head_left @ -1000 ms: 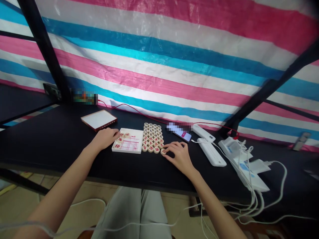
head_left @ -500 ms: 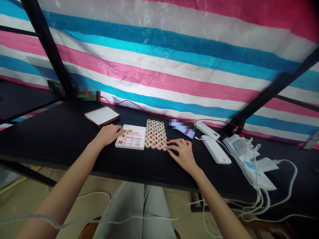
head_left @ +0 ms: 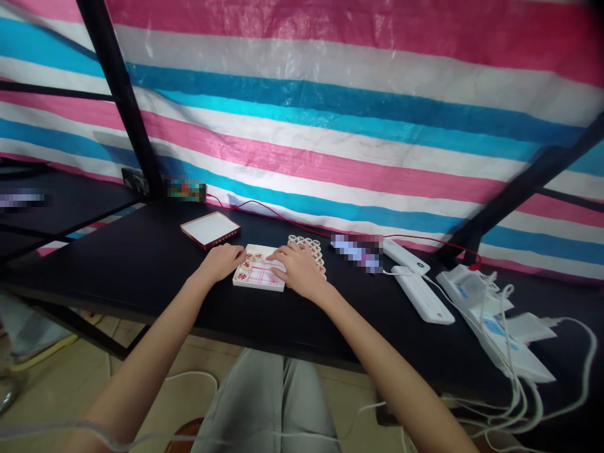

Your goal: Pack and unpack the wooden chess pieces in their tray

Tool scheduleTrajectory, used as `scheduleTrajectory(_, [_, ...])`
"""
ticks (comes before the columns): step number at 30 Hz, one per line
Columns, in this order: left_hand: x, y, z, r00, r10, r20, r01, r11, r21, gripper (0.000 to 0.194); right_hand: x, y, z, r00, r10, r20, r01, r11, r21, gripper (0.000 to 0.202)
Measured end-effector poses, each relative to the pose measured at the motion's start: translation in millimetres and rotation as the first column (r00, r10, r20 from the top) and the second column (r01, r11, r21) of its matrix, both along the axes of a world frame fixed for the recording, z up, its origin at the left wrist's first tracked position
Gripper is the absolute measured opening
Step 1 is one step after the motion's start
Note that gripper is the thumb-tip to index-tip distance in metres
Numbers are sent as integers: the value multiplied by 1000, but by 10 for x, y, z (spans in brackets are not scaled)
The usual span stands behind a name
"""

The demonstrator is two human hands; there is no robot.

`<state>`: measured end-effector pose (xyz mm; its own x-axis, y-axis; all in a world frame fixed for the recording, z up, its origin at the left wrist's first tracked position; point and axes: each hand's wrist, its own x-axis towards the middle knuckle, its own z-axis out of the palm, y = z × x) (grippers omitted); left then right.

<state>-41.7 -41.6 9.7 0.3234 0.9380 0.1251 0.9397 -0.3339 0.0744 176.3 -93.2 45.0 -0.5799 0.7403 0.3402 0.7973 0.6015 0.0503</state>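
Note:
A shallow white box [head_left: 258,285] stands on the black table, with several round pieces [head_left: 242,275] marked in red along its left side and red lines drawn on its floor. My left hand [head_left: 223,261] rests at the box's upper left corner, its fingers together; what they hold, if anything, is hidden. Over the right part of the box is my right hand [head_left: 299,267], fingers spread, its fingertips near the pieces inside. Rows of round pieces [head_left: 309,242] lie right of the box, partly covered by that hand.
A white-topped box lid [head_left: 212,228] lies behind my left hand. To the right are a blurred phone [head_left: 356,253], white power banks [head_left: 419,296] and a power strip [head_left: 500,340] with tangled cables. A red cable runs along the back.
My right hand has moved left from the near right corner of the piece rows to over the box. The view has shifted, while my left hand stays at the box's corner.

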Motion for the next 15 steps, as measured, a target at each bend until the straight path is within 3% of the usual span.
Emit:
scheduleTrajectory(5, [10,-19,22,1000,2,-11,-2,1000,8,41,-390,338,-125,997,-41,72,42,999,-17,20])
scheduleTrajectory(15, [14,-21,37,1000,7,15,-7,1000,-14,41,-438,390,-250,987,-161,4,160,978,-132,12])
